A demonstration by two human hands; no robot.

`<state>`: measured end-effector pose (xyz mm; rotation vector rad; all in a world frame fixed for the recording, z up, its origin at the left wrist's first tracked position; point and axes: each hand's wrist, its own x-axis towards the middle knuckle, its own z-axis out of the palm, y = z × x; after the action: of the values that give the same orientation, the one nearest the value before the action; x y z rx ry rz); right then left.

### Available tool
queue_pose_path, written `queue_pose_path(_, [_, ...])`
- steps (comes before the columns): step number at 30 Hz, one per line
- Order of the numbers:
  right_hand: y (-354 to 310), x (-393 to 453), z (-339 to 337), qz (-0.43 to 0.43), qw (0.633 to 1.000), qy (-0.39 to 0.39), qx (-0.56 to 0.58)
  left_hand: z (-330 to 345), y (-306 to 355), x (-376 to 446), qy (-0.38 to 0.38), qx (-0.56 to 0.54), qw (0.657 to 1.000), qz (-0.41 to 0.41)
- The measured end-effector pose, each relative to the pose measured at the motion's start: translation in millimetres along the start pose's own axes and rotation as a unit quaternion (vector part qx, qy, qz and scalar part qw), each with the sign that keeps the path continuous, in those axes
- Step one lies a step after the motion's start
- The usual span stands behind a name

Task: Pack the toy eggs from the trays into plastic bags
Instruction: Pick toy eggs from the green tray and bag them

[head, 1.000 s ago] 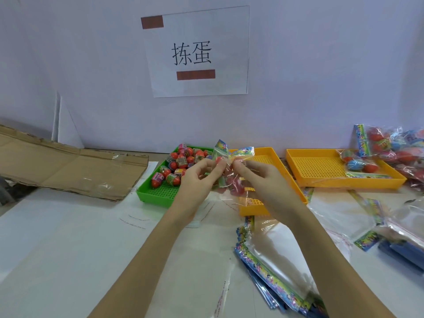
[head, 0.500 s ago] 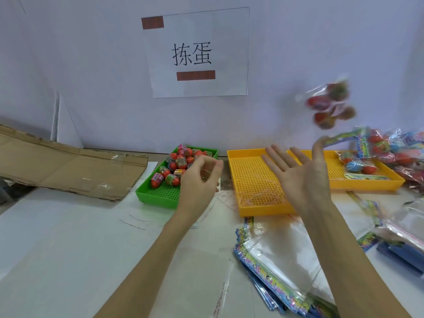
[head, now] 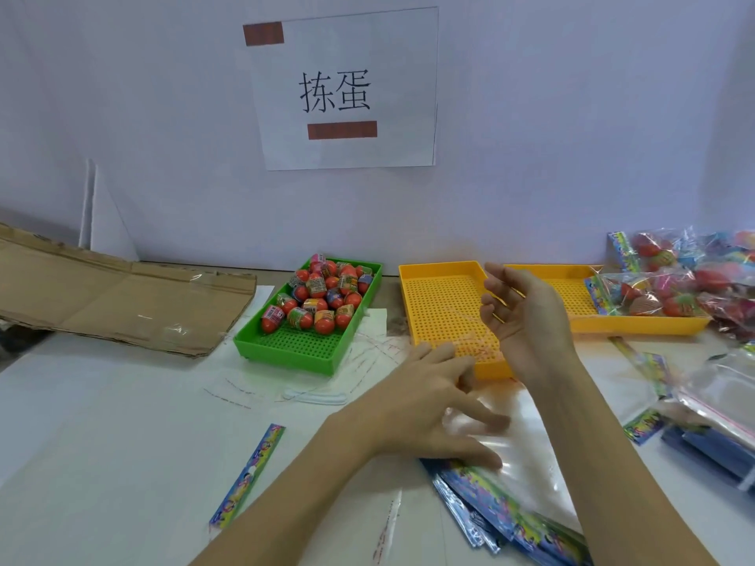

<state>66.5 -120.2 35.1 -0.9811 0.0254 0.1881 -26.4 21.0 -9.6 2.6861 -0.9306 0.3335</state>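
Observation:
A green tray [head: 286, 353] left of centre holds several red toy eggs [head: 322, 298] in printed wrappers. A stack of clear plastic bags [head: 523, 480] with colourful header strips lies near the front. My left hand [head: 429, 406] reaches over that stack, its spread fingers touching the top bag. My right hand [head: 527, 316] hovers above a yellow tray [head: 433, 304], fingers relaxed and holding nothing. Filled bags of eggs [head: 670, 288] are piled at the far right, partly in a second yellow tray [head: 637, 324].
Flattened cardboard [head: 106, 296] lies at the left. A paper sign [head: 343, 91] hangs on the white wall behind. A loose colourful header strip [head: 249, 475] lies on the table in front. More clear bags [head: 723, 394] sit at the right edge.
The filled bag, held by both hands a second ago, was tossed right and landed on the pile. My left hand dropped onto the bag stack; my right hand drew back over the yellow tray.

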Motion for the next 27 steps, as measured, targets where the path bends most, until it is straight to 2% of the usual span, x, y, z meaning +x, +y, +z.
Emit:
queue_pose_path(5, [4, 4, -4, 0.024, 0.999, -0.012, -0.019, -2, -10, -1, 0.036, -0.040, 0.998, -0.018])
queue_pose_path(9, [3, 6, -5, 0.025, 0.995, -0.026, -0.092, -11, -18, -2, 0.110, -0.170, 0.972, -0.116])
queue_pose_path(11, [3, 8, -4, 0.022, 0.987, -0.053, -0.152, -17, -26, -3, 0.170, -0.231, 0.937, -0.201])
queue_pose_path(13, [4, 9, -3, 0.019, 0.969, -0.107, -0.221, -22, -35, -5, 0.237, -0.330, 0.874, -0.266])
queue_pose_path(15, [6, 8, -3, 0.010, 0.944, -0.169, -0.284, -27, -39, -8, 0.291, -0.420, 0.807, -0.296])
queue_pose_path(17, [10, 4, -3, 0.003, 0.926, -0.219, -0.309, -31, -41, -10, 0.318, -0.472, 0.759, -0.317])
queue_pose_path(19, [16, 2, -2, -0.005, 0.925, -0.233, -0.300, -32, -44, -10, 0.314, -0.501, 0.736, -0.329])
queue_pose_path(22, [25, 2, 3, -0.049, 0.931, -0.193, -0.305, -35, -41, -6, 0.278, -0.510, 0.734, -0.352])
queue_pose_path(23, [26, 2, 4, -0.068, 0.931, -0.176, -0.314, -36, -42, -5, 0.271, -0.528, 0.721, -0.358])
queue_pose_path(26, [25, 3, 4, -0.132, 0.915, -0.137, -0.356, -40, -45, -6, 0.268, -0.626, 0.653, -0.331])
queue_pose_path(27, [25, 3, 3, -0.149, 0.906, -0.134, -0.372, -41, -46, -8, 0.274, -0.638, 0.644, -0.321])
